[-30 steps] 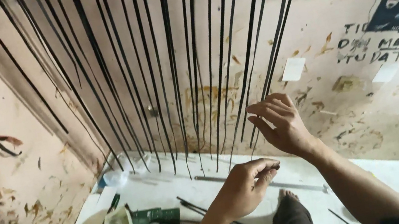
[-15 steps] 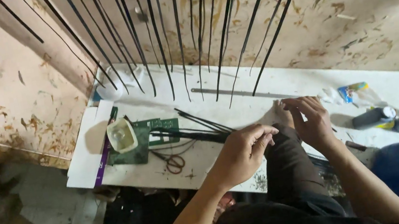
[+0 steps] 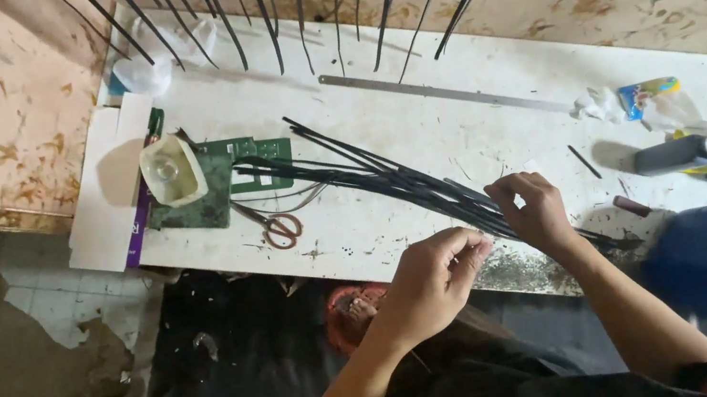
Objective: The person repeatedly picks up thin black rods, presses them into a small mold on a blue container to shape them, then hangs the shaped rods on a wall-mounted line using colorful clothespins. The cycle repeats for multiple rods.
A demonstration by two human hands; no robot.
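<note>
Here, low in the frame's centre, the left hand (image 3: 432, 283) and right hand (image 3: 533, 213) pinch closed on the bundle of thin black stiff rods (image 3: 369, 176) lying across the white table (image 3: 478, 133); light, springy, probably best gripped near that end.

Both hands, left hand (image 3: 432, 283) and right hand (image 3: 532, 211), pinch the black rods (image 3: 369, 176) on the white table (image 3: 419, 129).

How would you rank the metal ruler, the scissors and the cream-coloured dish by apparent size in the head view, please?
1. Metal ruler, clearly the longest.
2. Scissors and cream-coloured dish: these look about alike, so I would not rank them.
</note>
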